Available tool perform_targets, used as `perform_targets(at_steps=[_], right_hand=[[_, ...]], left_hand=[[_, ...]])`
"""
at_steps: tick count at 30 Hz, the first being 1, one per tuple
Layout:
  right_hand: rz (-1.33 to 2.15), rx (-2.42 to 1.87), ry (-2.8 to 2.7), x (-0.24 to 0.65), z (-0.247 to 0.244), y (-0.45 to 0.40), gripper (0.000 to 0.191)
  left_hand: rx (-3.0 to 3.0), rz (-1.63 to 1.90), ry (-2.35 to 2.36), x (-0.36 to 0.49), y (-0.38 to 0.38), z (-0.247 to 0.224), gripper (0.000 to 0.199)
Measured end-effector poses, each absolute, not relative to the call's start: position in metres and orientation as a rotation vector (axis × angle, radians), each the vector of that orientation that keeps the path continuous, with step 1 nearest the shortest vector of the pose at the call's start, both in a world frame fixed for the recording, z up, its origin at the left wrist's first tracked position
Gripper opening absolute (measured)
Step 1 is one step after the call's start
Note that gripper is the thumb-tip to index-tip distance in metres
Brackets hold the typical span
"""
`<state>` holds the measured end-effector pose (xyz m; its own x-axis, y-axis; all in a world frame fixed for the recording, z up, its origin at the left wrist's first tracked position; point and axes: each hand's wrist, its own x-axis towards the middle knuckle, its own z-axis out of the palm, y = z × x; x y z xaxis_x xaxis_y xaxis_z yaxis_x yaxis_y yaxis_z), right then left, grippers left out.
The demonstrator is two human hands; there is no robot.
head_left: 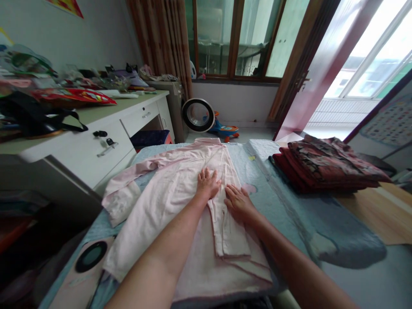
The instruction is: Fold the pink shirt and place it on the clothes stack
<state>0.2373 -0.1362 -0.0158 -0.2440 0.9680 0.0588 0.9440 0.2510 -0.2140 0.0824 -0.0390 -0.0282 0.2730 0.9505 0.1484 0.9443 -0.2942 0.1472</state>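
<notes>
Currently: bed (289, 214) carries pink garment (167, 189) spread flat, one side folded inward. Folded red patterned stack (325, 167) sits well apart at right. Left hand (208, 183) and right hand (238, 204) lie flat on garment's middle, fingers spread, pinching nothing.

Window daylight, glare, warped edges.

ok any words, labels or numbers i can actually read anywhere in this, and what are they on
None can be read.
Wall chart at the right edge: rows of small print, too blurred.
Red packet on the desk: print too small.
Red poster at top left: cut off, illegible.
Pink garment under both hands: no label showing.
</notes>
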Motion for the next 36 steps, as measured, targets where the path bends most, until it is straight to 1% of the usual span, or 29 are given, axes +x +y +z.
perform_targets(at_steps=[2,7,9,11,14,20,25,31,36], right_hand=[[0.205,-1.817,-2.32,0.238,-0.018,-0.143,0.053],[0.167,-1.861,-2.259,0.245,-0.02,-0.143,0.05],[0.161,-1.854,-2.262,0.245,-0.02,-0.142,0.049],[0.149,-1.839,-2.268,0.245,-0.022,-0.142,0.049],[0.121,-1.816,-2.271,0.246,-0.025,-0.142,0.048],[0.085,-1.849,-2.231,0.252,-0.024,-0.141,0.044],[0.063,-1.922,-2.194,0.243,-0.016,-0.154,0.044],[0.173,-1.697,-2.328,0.223,-0.018,-0.197,0.048],[0.158,-1.761,-2.34,0.231,-0.02,-0.213,0.052]], left_hand=[[2.502,0.369,1.853,0.082,-0.041,-0.024,0.058],[2.702,0.638,1.755,0.078,-0.064,-0.005,0.046],[2.783,0.601,1.596,0.076,-0.081,-0.001,0.037],[2.829,0.463,1.429,0.072,-0.103,-0.003,0.035],[2.864,0.309,1.327,0.063,-0.139,-0.012,0.041],[2.818,0.29,1.386,0.041,-0.183,-0.025,0.047],[2.797,0.319,1.414,0.038,-0.189,-0.025,0.05],[2.782,0.342,1.42,0.039,-0.188,-0.027,0.051],[2.809,0.354,1.426,0.04,-0.19,-0.028,0.049]])
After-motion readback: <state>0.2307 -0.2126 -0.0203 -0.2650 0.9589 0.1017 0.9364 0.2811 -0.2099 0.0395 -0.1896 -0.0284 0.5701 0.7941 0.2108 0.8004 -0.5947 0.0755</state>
